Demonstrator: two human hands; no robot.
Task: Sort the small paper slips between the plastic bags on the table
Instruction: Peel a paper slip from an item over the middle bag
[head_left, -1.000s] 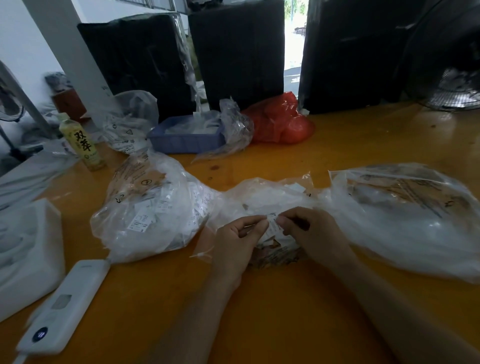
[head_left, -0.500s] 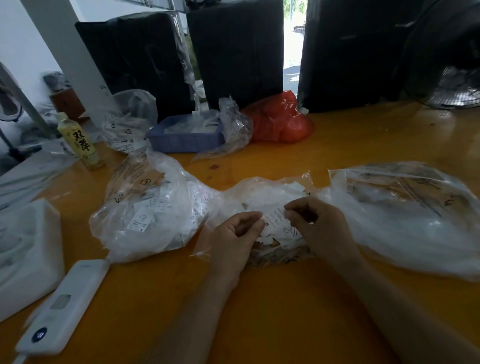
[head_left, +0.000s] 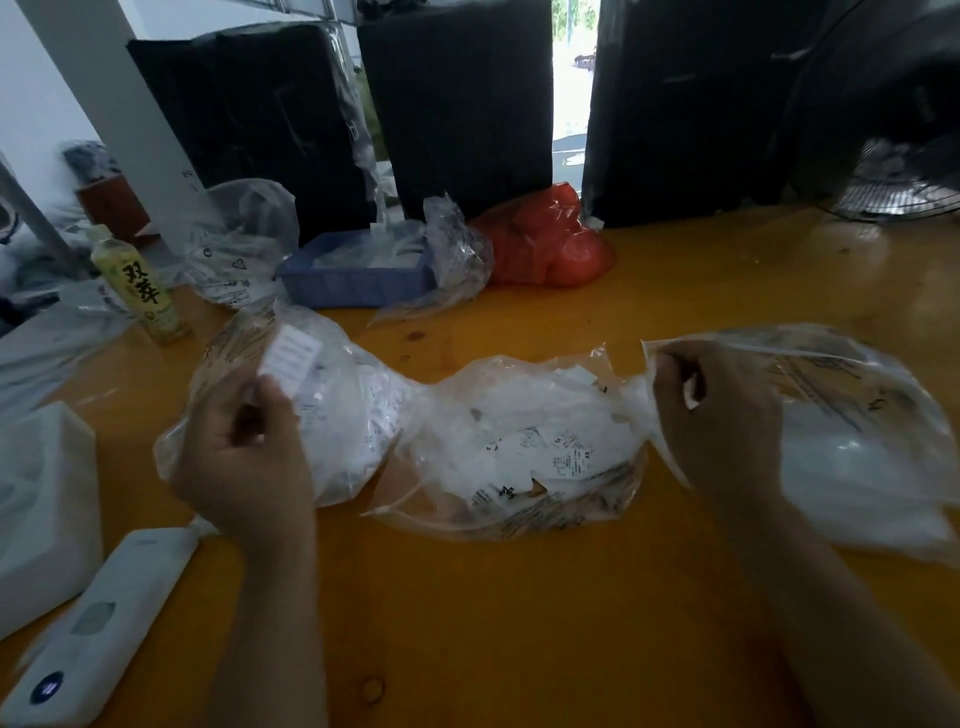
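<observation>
A small white paper slip (head_left: 289, 358) is pinched in the left hand (head_left: 249, 452), over the left bag (head_left: 358, 410) beside the middle bag (head_left: 524, 457) on the table (head_left: 519, 623). The mouth of the right bag (head_left: 857, 415) is gripped by the right hand (head_left: 722, 415), curled round its edge.

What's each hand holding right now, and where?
Left hand pinches a paper slip by its lower end; right hand grips the right bag at its mouth edge.

Three clear plastic bags of paper slips are seen across mid-frame: left bag (head_left: 358, 405), middle bag (head_left: 524, 457), right bag (head_left: 857, 431). One slip (head_left: 289, 358) is held up. Two hands are counted; perhaps two further clear bags sit at upper left.
</observation>
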